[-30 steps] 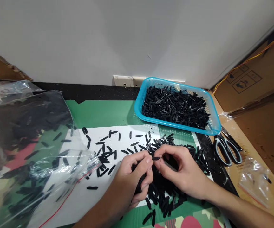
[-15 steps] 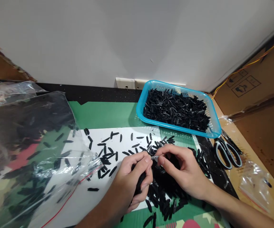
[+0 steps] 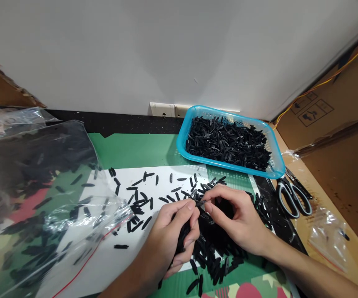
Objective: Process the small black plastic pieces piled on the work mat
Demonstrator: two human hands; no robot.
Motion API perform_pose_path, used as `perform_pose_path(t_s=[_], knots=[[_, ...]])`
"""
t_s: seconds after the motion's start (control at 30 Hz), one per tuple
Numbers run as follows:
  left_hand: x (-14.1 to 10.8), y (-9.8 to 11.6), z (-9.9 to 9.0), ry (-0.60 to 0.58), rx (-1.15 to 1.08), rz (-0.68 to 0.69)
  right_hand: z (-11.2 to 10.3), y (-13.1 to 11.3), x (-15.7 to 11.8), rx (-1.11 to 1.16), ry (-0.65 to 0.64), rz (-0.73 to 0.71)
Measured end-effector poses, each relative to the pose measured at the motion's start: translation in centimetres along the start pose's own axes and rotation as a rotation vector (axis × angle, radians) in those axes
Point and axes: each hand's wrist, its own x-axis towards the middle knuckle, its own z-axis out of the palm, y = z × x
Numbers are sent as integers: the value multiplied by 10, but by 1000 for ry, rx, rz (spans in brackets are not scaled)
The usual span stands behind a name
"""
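We are pinching one slim black piece [image 3: 200,203] between the left hand's [image 3: 170,229] thumb and index finger, while its other fingers are curling around a bunch of similar pieces [image 3: 183,236]. The right hand's [image 3: 239,219] thumb and index finger are hovering at the piece's free end; whether they are gripping it, we cannot tell. The piece is now showing a dark, narrow side where a paler face was showing a moment ago, so we are apparently turning it between our fingers. A loose pile [image 3: 204,256] is lying below, and a blue plastic basket [image 3: 228,164] is holding many more beyond.
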Motion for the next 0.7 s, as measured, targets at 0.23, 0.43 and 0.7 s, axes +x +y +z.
perform_pose_path(t_s=[0.23,0.43,0.7], knots=[[1,1,0,-2,-10,-12,0,-1,0,-29,-9,-16],[1,0,0,-16,-17,-12,1,-2,0,-50,-21,-33],[1,0,1,-13,-21,-7,0,1,0,-85,-25,-63]])
